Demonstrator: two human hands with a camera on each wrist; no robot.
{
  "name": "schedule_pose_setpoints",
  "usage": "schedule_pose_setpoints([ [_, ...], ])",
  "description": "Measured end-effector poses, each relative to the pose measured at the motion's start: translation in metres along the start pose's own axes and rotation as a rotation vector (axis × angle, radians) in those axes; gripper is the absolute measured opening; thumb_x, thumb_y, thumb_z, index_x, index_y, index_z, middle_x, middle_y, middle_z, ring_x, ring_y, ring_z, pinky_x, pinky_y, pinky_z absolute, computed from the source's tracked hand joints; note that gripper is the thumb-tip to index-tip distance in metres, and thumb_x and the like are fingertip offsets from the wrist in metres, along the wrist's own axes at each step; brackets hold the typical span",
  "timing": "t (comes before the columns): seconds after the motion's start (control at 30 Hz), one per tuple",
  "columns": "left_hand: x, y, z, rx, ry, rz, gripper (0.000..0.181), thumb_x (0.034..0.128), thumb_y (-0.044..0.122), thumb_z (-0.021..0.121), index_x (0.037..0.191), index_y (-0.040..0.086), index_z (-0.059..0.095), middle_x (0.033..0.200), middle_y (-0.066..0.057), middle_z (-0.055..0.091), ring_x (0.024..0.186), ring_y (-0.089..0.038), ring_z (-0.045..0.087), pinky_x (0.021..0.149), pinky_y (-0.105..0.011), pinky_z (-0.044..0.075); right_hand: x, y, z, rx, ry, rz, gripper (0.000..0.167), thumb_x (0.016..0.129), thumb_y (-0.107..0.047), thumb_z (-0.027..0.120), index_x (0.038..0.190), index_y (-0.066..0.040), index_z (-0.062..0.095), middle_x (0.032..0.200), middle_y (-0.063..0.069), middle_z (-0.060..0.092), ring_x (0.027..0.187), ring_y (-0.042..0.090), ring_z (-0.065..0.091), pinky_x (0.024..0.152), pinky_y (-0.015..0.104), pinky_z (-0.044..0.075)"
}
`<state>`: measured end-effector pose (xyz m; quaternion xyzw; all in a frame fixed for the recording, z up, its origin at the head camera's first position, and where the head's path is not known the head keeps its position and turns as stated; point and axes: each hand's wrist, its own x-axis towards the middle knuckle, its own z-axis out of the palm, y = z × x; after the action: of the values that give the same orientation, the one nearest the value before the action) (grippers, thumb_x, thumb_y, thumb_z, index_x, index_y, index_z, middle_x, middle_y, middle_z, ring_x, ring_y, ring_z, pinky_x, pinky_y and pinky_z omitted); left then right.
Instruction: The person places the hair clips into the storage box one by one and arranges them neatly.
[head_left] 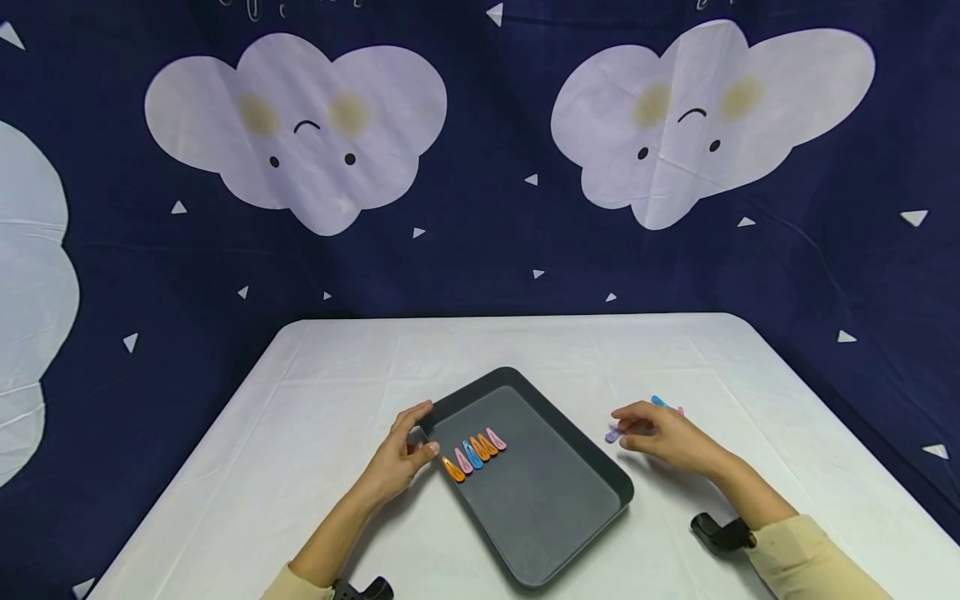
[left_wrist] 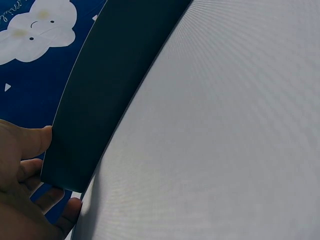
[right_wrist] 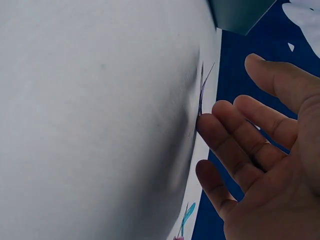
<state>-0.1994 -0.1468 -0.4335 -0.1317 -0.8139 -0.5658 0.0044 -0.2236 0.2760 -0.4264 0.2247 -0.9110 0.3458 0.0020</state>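
Observation:
A dark grey rectangular baking tray (head_left: 555, 500) lies on the white table, turned at an angle. My left hand (head_left: 401, 458) holds its left corner, and in the left wrist view the thumb (left_wrist: 37, 141) meets the tray wall (left_wrist: 100, 100). Inside the tray, several snap hair clips (head_left: 472, 451) in orange, pink and blue form a slanted row near that corner. To the right of the tray, my right hand (head_left: 671, 437) has its thumb apart from its loosely bent fingers. Its fingertips are at a purple hair clip (right_wrist: 202, 92). Beyond this hand lies a blue hair clip (head_left: 658, 401) beside a pink one (head_left: 681, 410).
The white tablecloth (head_left: 337, 367) spreads around the tray. A dark blue curtain with clouds (head_left: 480, 250) hangs behind the table. A black wrist camera (head_left: 720, 532) sits on the right wrist, and another (head_left: 367, 588) on the left.

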Motion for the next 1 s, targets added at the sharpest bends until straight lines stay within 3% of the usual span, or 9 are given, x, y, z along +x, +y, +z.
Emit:
schedule_pose_setpoints([
  [0.37,0.001,0.000,0.000,0.013,-0.002,0.001,0.059,0.0877,0.003,0.062,0.142,0.009,0.040,0.148,-0.009,0.035,0.127,-0.028,0.038,0.084,-0.020,0.041,0.010,0.001,0.004,-0.023,0.003,0.001,0.042,0.083,-0.027,0.071,0.119,-0.009,0.062,0.110,0.006,0.068,0.100,0.017,0.064,0.085,0.028,0.049],
  [0.77,0.001,0.001,0.000,0.014,-0.005,-0.004,0.059,0.0884,0.005,0.062,0.143,0.009,0.040,0.149,-0.007,0.034,0.128,-0.027,0.037,0.084,-0.019,0.041,0.013,0.006,0.004,-0.125,0.025,-0.035,0.044,0.078,-0.027,0.075,0.116,-0.007,0.064,0.107,0.003,0.065,0.098,0.019,0.057,0.083,0.029,0.045],
  [1.0,0.000,0.001,0.000,0.009,-0.005,-0.007,0.059,0.0883,0.004,0.062,0.143,0.009,0.039,0.149,-0.008,0.034,0.128,-0.027,0.037,0.085,-0.020,0.041,0.009,0.013,-0.001,-0.190,0.016,-0.004,0.048,0.073,-0.030,0.078,0.116,-0.011,0.065,0.109,0.001,0.065,0.103,0.020,0.051,0.083,0.038,0.035],
])
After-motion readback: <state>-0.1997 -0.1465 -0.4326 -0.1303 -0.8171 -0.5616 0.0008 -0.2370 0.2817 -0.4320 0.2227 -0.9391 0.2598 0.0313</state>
